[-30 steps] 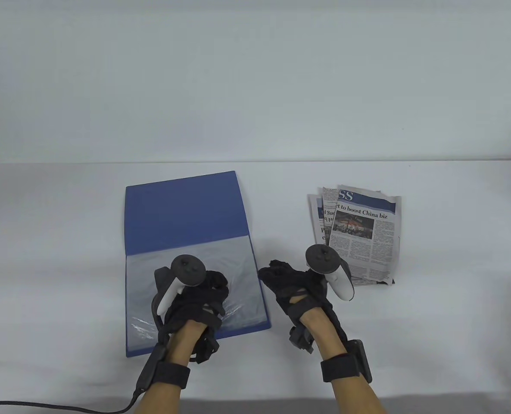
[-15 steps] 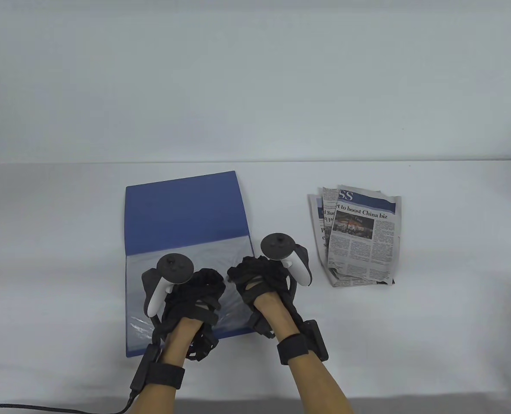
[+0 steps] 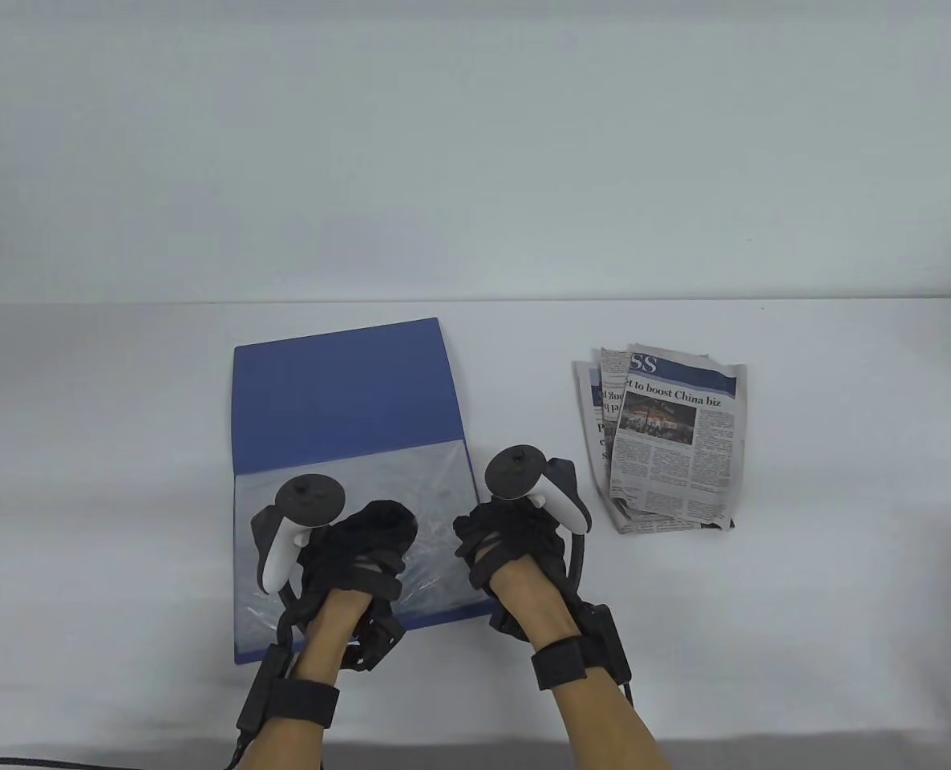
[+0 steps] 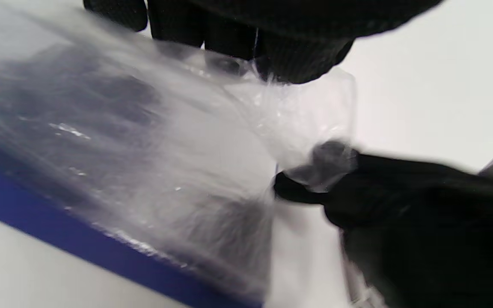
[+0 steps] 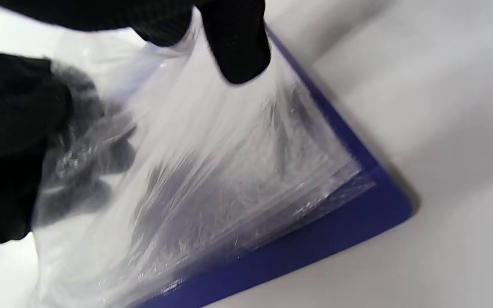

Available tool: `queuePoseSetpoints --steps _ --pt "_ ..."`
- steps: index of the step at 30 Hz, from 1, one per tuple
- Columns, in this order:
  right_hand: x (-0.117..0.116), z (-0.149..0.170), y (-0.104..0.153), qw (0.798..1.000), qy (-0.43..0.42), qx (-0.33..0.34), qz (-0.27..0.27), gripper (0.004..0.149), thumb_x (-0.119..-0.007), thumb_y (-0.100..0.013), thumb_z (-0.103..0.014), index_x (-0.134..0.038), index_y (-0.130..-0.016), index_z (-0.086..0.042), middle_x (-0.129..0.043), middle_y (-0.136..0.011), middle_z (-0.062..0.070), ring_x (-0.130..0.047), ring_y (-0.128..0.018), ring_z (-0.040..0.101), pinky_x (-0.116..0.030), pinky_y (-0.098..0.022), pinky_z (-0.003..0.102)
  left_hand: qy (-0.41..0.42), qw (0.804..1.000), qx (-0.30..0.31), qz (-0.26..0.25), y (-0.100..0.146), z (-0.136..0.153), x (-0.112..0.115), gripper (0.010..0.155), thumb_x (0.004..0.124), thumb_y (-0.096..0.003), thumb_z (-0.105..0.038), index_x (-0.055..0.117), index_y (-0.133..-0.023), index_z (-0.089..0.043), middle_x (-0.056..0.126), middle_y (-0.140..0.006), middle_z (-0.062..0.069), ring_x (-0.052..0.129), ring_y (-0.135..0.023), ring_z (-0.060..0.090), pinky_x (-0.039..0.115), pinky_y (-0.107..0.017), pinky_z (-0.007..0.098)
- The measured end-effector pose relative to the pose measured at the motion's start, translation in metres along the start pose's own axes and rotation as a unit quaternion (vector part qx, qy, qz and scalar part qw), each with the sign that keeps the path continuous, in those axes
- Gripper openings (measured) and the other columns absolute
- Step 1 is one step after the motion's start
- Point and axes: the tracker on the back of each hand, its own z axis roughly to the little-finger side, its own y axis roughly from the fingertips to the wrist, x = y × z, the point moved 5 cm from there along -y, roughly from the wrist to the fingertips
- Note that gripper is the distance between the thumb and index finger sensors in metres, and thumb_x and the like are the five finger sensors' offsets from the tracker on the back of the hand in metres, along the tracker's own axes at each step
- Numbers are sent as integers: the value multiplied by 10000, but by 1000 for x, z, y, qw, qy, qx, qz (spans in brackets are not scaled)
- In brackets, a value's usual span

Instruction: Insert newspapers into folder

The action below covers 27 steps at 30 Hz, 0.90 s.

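While your left hand (image 3: 367,545) and right hand (image 3: 515,537) pinch the blue folder's (image 3: 347,393) clear plastic sleeve (image 5: 212,171) apart to open its mouth, the folded newspapers (image 3: 668,437) wait untouched, far right.

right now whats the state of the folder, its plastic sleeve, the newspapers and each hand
blue folder: open flat on the white table
clear plastic sleeve: lifted and pulled open at its edge
folded newspapers: stacked right of the folder, untouched
left hand: pinches the sleeve
right hand: pinches the sleeve edge
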Motion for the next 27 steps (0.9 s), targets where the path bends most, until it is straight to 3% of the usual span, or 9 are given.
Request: queuePoseSetpoints --steps 3,5,6,10,13,18,21,24,27 --pt "19 -6 9 994 -40 78 68 704 -598 -601 -462 -473 -1040 75 -128 -1047 326 23 -909 582 -58 -541 768 -63 998 2 -12 0 -7 1 400 721 -622 -429 667 -1009 -343 608 -1196 2 539 -1157 355 469 -876 582" --pt "18 -8 8 990 -52 121 53 715 -594 -593 -493 -509 -1052 49 -120 -1064 308 72 -901 568 -45 -539 767 -70 997 2 -12 1 -7 2 401 717 -623 -433 663 -1011 -346 600 -1200 3 531 -1159 357 465 -876 585" --pt "8 -6 3 989 -60 131 17 730 -591 -585 -515 -538 -1057 38 -106 -1071 297 129 -878 558 -22 -525 765 -62 998 4 -14 1 -7 1 402 715 -624 -432 660 -1013 -346 599 -1200 5 533 -1158 359 464 -876 586" --pt "-16 2 -9 992 -23 97 -72 792 -548 -540 -592 -583 -1068 -3 -4 -1065 241 299 -772 484 60 -469 747 -54 998 5 -15 1 -5 0 402 713 -625 -434 658 -1014 -352 596 -1202 5 530 -1161 355 463 -877 586" --pt "-23 8 -13 994 60 53 -75 786 -529 -524 -611 -631 -1062 -46 -13 -1073 217 304 -772 465 67 -469 741 -58 998 3 -35 3 -4 -7 402 711 -623 -430 660 -1012 -341 606 -1197 -2 545 -1156 354 471 -877 582" --pt "-21 1 -11 993 39 72 -81 786 -540 -538 -596 -615 -1055 -9 -14 -1066 234 290 -780 476 63 -470 741 -51 998 7 -30 3 -4 -6 406 698 -623 -429 648 -1015 -335 603 -1198 3 539 -1157 355 470 -877 583" --pt "14 2 0 995 -17 94 -8 758 -587 -578 -543 -490 -1073 22 -18 -1056 265 239 -817 503 35 -492 751 -51 998 8 -28 4 -5 -6 406 698 -625 -431 647 -1017 -339 598 -1200 5 535 -1157 357 466 -876 585" --pt "64 27 15 994 -42 77 64 585 -657 -595 -514 -741 -818 20 -138 -1077 277 136 -890 523 1 -526 759 -49 998 10 -28 3 -5 -5 407 695 -627 -433 643 -1020 -338 595 -1200 2 532 -1158 357 465 -875 586" --pt "103 77 29 991 -34 -2 127 524 -691 -595 -517 -789 -743 -24 -220 -1077 286 45 -930 533 -29 -552 756 -44 999 7 -25 2 -5 -3 411 691 -628 -434 638 -1023 -334 593 -1201 8 531 -1159 354 463 -876 586"
